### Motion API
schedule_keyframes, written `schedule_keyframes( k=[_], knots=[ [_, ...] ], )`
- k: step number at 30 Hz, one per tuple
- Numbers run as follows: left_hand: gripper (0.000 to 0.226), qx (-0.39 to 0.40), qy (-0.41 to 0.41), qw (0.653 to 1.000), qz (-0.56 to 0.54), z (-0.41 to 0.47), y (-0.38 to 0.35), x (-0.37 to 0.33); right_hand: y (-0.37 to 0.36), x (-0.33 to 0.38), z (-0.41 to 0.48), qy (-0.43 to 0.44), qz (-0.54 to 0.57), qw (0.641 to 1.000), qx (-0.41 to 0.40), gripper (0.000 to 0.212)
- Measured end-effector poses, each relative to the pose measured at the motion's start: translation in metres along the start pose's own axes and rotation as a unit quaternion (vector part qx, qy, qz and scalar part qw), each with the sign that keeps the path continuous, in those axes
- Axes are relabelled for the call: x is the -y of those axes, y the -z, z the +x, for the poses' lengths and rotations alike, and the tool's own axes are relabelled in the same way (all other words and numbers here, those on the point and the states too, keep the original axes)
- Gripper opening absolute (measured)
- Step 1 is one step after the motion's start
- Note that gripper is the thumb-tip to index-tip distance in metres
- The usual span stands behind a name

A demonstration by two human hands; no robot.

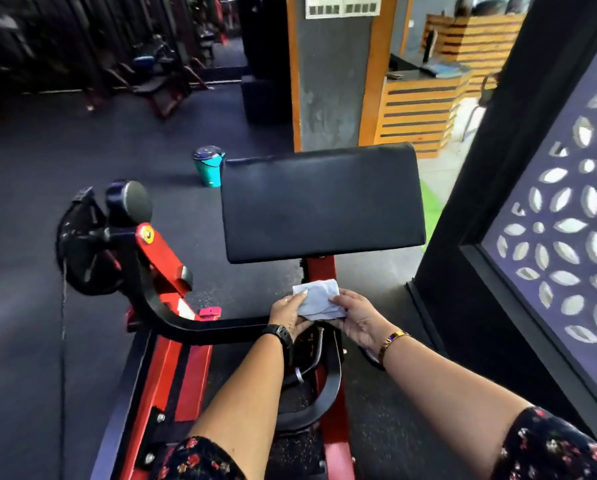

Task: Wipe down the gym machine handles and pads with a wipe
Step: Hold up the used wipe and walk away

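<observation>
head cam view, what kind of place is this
Most likely a gym: a black padded rest on a red machine frame, a weight plate beside it, and more exercise machines across the floor.

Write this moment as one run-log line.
left hand: pinches crumpled white wipe | right hand: pinches same wipe | black rectangular cushioned pad: not touched by wipe

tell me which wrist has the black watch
The left hand, holding the crumpled white wipe with the right hand, which wears a gold bracelet instead.
</observation>
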State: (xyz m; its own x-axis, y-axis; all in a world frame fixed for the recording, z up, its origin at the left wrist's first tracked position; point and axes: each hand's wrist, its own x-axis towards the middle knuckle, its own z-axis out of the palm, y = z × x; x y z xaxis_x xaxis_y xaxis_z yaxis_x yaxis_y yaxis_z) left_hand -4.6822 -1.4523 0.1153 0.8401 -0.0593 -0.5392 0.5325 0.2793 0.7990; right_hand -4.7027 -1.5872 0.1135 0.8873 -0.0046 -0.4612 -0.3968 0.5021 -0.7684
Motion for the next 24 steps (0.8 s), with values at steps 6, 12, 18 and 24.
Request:
schedule_keyframes(
  k=[6, 12, 18, 24],
  knots=[
    [0.051, -0.046, -0.009, 0.993, -0.105, -0.039, 0.014, -0.003, -0.006, 0.012, -0.013, -0.074, -0.004, 0.994, 0.083, 0.038],
    [0.075, -0.097, -0.037, 0.978, -0.182, -0.085, 0.028, 0.011, -0.016, 0.004, -0.041, -0.118, -0.039, 0.979, 0.16, 0.046],
    [0.079, -0.175, -0.091, 0.951, -0.236, -0.142, 0.048, 0.034, -0.034, -0.022, -0.076, -0.158, -0.065, 0.959, 0.224, 0.044],
    [0.08, -0.235, -0.12, 0.923, -0.28, -0.204, 0.077, 0.055, -0.06, -0.055, -0.112, -0.204, -0.091, 0.93, 0.291, 0.05]
  ],
)
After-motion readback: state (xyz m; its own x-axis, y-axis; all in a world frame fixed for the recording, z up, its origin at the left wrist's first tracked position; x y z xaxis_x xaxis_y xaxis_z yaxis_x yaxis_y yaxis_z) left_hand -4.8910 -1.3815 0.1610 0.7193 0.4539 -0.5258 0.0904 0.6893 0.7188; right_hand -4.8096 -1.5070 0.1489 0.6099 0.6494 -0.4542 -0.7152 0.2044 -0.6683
